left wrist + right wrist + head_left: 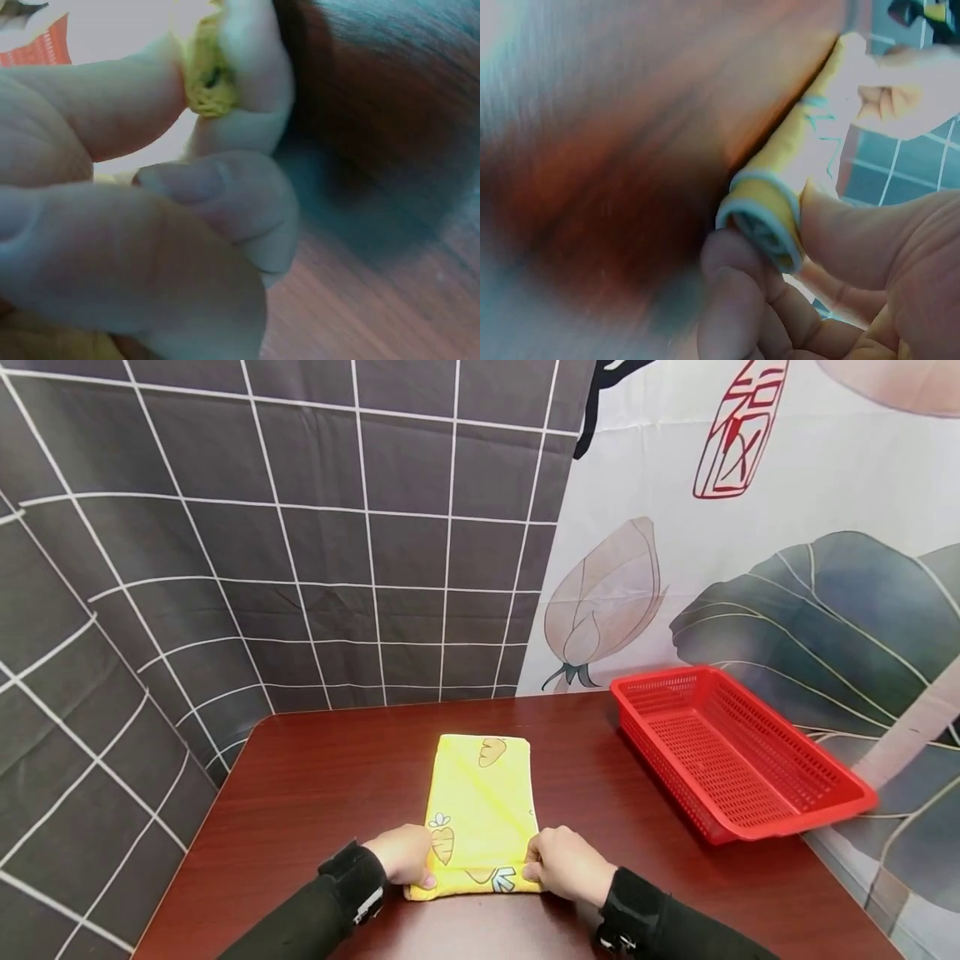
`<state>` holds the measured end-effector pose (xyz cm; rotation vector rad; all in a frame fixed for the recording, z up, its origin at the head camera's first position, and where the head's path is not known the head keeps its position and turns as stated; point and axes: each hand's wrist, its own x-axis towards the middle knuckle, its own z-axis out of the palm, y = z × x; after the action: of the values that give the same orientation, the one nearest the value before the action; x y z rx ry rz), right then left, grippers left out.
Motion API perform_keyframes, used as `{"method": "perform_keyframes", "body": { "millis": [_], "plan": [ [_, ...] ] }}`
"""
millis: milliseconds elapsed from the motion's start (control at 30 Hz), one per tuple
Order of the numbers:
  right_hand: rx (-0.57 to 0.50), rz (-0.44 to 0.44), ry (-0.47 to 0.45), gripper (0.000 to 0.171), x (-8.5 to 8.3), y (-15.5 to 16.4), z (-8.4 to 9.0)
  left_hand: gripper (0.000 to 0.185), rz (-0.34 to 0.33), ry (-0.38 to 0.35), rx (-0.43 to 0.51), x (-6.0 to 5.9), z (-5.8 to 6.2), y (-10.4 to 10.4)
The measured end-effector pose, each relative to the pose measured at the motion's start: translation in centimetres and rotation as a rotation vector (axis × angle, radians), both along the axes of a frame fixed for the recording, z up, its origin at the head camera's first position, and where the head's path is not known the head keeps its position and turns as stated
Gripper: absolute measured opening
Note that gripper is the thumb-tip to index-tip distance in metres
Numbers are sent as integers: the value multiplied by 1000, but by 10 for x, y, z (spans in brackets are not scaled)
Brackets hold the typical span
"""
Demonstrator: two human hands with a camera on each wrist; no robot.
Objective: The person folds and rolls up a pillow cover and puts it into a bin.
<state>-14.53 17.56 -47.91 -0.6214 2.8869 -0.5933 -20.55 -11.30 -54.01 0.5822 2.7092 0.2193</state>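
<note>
A yellow towel (pixel 483 802) printed with carrots lies lengthwise on the table, its near end rolled into a thin tube. My left hand (pixel 405 856) pinches the left end of that roll. In the left wrist view, the coiled yellow edge (pixel 210 75) sits between thumb and fingers. At the other end, my right hand (pixel 568 864) grips the roll between thumb and fingers. The right wrist view shows the roll's spiral end (pixel 765 225) with pale edging, and the left hand (pixel 907 94) at the far end. The towel's far part lies flat.
A red plastic basket (pixel 795 818) with perforated walls stands at the table's right side. The dark red wooden table (pixel 322 777) extends around the towel. Behind it hang a grey checked cloth (pixel 405 552) and a white cloth with lotus prints (pixel 600 602).
</note>
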Motion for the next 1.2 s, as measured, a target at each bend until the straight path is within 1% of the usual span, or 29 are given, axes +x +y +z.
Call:
{"method": "perform_keyframes", "body": {
  "millis": [33, 100, 133, 200, 267, 400, 467, 533, 633, 733, 833, 900, 933, 1033, 1100, 1200],
  "plan": [
    [-5, -24, -27, 24, -3, 1, 1, 40, 19, -16, 28, 2, 4, -1],
    [20, -65, -33, 29, -7, 2, 2, 40, 78, -53, 85, 12, 21, -2],
    [36, -79, -20, 31, -8, 2, 2, 40, 100, -61, 112, 17, 31, -2],
    [45, -73, 30, 35, -8, 3, 0, 42, 157, -64, 158, 28, 48, -3],
    [43, -25, 99, 36, -8, 4, -3, 42, 199, -37, 157, 37, 61, -1],
    [21, 152, 234, 27, -6, 5, -10, 38, 229, 56, 91, 39, 59, 3],
    [47, 215, 299, 24, -4, 5, -11, 37, 217, 116, 65, 42, 58, 5],
    [90, 262, 356, 24, -1, 5, -12, 37, 190, 175, 81, 48, 58, 6],
    [153, 318, 404, 24, 6, 6, -12, 38, 98, 283, 124, 58, 52, 6],
    [185, 354, 382, 18, 13, 6, -11, 36, -11, 415, 150, 69, 47, 6],
    [189, 348, 345, 18, 16, 6, -12, 28, -107, 563, 118, 78, 44, 6],
    [187, 322, 328, 19, 16, 6, -13, 23, -149, 627, 96, 83, 43, 6],
    [184, 304, 319, 19, 16, 6, -14, 22, -161, 640, 87, 84, 43, 6],
    [164, 258, 291, 17, 16, 6, -14, 35, -179, 626, 88, 87, 43, 5],
    [144, 244, 275, 16, 14, 7, -13, 43, -173, 599, 102, 88, 43, 3],
    [118, 244, 261, 14, 12, 7, -11, 44, -146, 558, 130, 86, 41, 2]
  ]
}}
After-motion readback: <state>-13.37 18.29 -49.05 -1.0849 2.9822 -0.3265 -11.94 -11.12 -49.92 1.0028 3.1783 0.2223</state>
